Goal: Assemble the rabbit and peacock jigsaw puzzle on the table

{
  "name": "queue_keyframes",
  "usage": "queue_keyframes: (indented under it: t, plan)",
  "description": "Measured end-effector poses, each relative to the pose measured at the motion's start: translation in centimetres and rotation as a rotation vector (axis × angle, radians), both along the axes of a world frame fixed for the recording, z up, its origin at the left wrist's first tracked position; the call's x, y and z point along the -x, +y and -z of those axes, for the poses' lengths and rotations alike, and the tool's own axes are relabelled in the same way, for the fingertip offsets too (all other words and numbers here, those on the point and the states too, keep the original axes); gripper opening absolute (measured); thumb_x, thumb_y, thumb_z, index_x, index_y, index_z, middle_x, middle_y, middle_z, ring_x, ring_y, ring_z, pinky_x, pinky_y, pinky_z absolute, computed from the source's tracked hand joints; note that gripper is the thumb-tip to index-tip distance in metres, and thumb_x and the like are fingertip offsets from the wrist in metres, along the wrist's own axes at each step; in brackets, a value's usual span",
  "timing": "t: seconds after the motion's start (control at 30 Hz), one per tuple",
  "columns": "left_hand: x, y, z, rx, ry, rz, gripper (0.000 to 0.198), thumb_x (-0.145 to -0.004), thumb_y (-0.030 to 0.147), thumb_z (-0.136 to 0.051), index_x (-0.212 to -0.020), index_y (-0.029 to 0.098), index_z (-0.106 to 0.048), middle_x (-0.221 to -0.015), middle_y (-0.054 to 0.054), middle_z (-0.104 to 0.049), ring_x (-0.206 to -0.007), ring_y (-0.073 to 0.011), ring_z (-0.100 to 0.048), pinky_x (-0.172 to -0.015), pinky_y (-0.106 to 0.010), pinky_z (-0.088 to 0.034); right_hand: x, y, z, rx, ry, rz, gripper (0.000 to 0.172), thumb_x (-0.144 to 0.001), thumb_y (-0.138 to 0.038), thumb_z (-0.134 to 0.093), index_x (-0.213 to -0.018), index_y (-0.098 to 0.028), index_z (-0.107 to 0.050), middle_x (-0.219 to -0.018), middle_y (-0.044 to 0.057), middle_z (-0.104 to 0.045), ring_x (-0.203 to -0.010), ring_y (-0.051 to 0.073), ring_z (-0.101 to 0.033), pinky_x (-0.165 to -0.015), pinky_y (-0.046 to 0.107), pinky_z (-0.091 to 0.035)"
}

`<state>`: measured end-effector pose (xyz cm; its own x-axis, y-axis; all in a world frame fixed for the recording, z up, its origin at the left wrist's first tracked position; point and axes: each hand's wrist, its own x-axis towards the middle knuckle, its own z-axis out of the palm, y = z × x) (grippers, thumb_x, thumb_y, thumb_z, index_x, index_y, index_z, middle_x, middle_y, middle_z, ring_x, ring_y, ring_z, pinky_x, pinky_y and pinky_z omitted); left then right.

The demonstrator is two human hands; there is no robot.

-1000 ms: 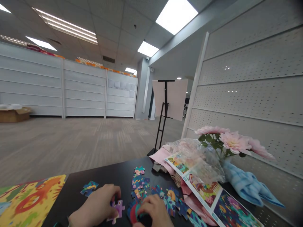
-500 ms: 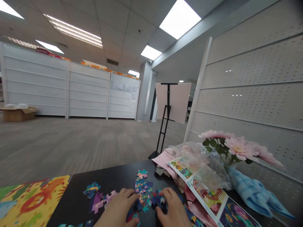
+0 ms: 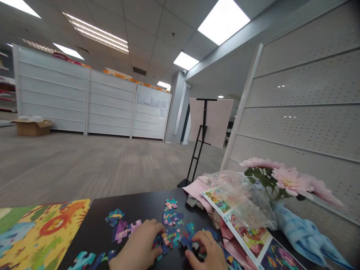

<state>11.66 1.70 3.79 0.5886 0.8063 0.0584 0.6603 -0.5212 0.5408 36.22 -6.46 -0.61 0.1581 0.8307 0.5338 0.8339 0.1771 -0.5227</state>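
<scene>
A partly joined jigsaw puzzle [image 3: 172, 225] in blue, purple and orange lies on the black table between my hands. My left hand [image 3: 142, 243] is at its left side, fingers curled and thumb bent in around a dark, colourful puzzle piece [image 3: 158, 242], mostly hidden. On the other side, my right hand [image 3: 206, 249] has its thumb and fingers closed around a dark puzzle piece [image 3: 195, 246] with a greyish patch, close to the joined part. Left of my left hand lie joined purple and pink pieces [image 3: 121, 230] and a blue piece [image 3: 114, 216].
A yellow illustrated board [image 3: 62, 221] covers the table's left side. More loose pieces [image 3: 81, 260] lie at the near left. To the right are a printed picture sheet [image 3: 246, 234], clear plastic wrap [image 3: 242, 198], pink flowers [image 3: 292, 180] and a blue cloth [image 3: 306, 232]. An easel [image 3: 201, 138] stands beyond.
The view has turned slightly left, showing more of the yellow board and near-left pieces. My left hand's fingers have drawn back a little from the joined puzzle; my right hand's fingers are more curled.
</scene>
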Motion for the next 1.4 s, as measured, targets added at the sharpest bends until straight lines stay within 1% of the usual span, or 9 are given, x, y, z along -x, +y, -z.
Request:
queue_keyframes:
  t: [0.1, 0.2, 0.33, 0.47, 0.67, 0.83, 1.0, 1.2, 1.4]
  plan:
    - [1.8, 0.7, -1.6, 0.022, 0.133, 0.007, 0.057, -0.061, 0.01, -0.07, -0.115, 0.027, -0.07, -0.121, -0.006, -0.068, -0.114, -0.0324, -0.06, -0.095, -0.042, -0.045, -1.3, -0.6, 0.4, -0.189, 0.226, 0.144, 0.023, -0.076, -0.045, -0.074, -0.084, -0.023, -0.073, -0.102, 0.011, -0.075, -0.08, 0.025, -0.071, -0.068, 0.032, -0.06]
    - [2.9, 0.8, -2.5, -0.004, 0.17, 0.034, 0.052, -0.063, 0.011, -0.065, -0.112, 0.028, -0.072, -0.118, -0.006, -0.07, -0.113, -0.0318, -0.061, -0.096, -0.041, -0.046, -1.8, -1.0, 0.2, -0.255, 0.515, 0.216, 0.037, -0.075, -0.056, -0.075, -0.083, -0.021, -0.071, -0.108, 0.014, -0.074, -0.083, 0.027, -0.073, -0.071, 0.035, -0.062]
    - [2.5, 0.2, -2.1, -0.042, 0.106, 0.09, 0.047, -0.069, 0.028, -0.071, -0.116, 0.027, -0.071, -0.118, -0.006, -0.07, -0.111, -0.0322, -0.062, -0.098, -0.041, -0.045, -2.1, -1.6, -1.0, -0.242, 0.797, 0.147, 0.043, -0.07, -0.055, -0.081, -0.088, -0.018, -0.07, -0.114, 0.015, -0.073, -0.094, 0.029, -0.073, -0.076, 0.036, -0.062]
    - [1.6, -0.3, -1.2, -0.092, 0.079, 0.115, 0.04, -0.072, 0.026, -0.069, -0.111, 0.026, -0.072, -0.113, -0.006, -0.07, -0.108, -0.0301, -0.063, -0.095, -0.039, -0.046, -2.3, -2.0, -1.9, -0.284, 0.887, 0.212, 0.048, -0.069, -0.06, -0.078, -0.09, -0.017, -0.07, -0.107, 0.013, -0.075, -0.1, 0.029, -0.071, -0.085, 0.038, -0.059]
    - [1.0, -0.3, -0.2, -0.134, -0.087, 0.093, 0.032, -0.073, 0.019, -0.07, -0.104, 0.025, -0.07, -0.106, -0.003, -0.066, -0.096, -0.0231, -0.064, -0.085, -0.031, -0.047, 0.6, -1.4, -3.3, -0.122, 0.765, 0.03, 0.035, -0.071, -0.049, -0.08, -0.085, -0.018, -0.073, -0.099, 0.01, -0.076, -0.085, 0.025, -0.071, -0.074, 0.033, -0.058]
    - [1.0, 0.3, 0.7, -0.136, -0.117, 0.027, 0.014, -0.082, 0.025, -0.072, -0.096, 0.022, -0.073, -0.101, -0.004, -0.065, -0.092, -0.0226, -0.063, -0.082, -0.032, -0.046, 4.4, -1.4, -5.0, 0.16, 0.258, -0.23, 0.008, -0.08, -0.028, -0.072, -0.082, -0.021, -0.074, -0.102, 0.006, -0.075, -0.086, 0.021, -0.069, -0.078, 0.03, -0.053]
    - [1.3, 0.6, 1.2, -0.14, -0.09, 0.039, 0.019, -0.093, 0.02, -0.058, -0.092, 0.024, -0.076, -0.098, -0.004, -0.068, -0.096, -0.0219, -0.063, -0.086, -0.032, -0.046, 5.6, -1.1, -3.5, 0.254, -0.047, -0.256, 0.006, -0.086, -0.023, -0.069, -0.088, -0.021, -0.074, -0.104, 0.007, -0.072, -0.099, 0.023, -0.068, -0.091, 0.031, -0.05]
    - [1.8, 0.6, 0.3, -0.114, -0.072, 0.096, 0.022, -0.082, 0.031, -0.075, -0.103, 0.024, -0.075, -0.105, -0.003, -0.068, -0.098, -0.0234, -0.063, -0.09, -0.033, -0.047, 6.4, -0.7, -1.7, 0.365, -0.156, -0.319, 0.012, -0.08, -0.017, -0.075, -0.091, -0.022, -0.077, -0.105, 0.006, -0.07, -0.098, 0.021, -0.068, -0.085, 0.026, -0.05]
    - [2.0, 0.7, -0.7, -0.024, -0.02, 0.114, 0.053, -0.065, 0.038, -0.092, -0.112, 0.021, -0.073, -0.113, -0.006, -0.066, -0.105, -0.0279, -0.062, -0.093, -0.038, -0.048, 6.2, -0.9, -3.4, 0.378, -0.224, -0.364, 0.018, -0.088, -0.016, -0.064, -0.099, -0.023, -0.076, -0.108, 0.006, -0.069, -0.104, 0.024, -0.065, -0.093, 0.033, -0.05]
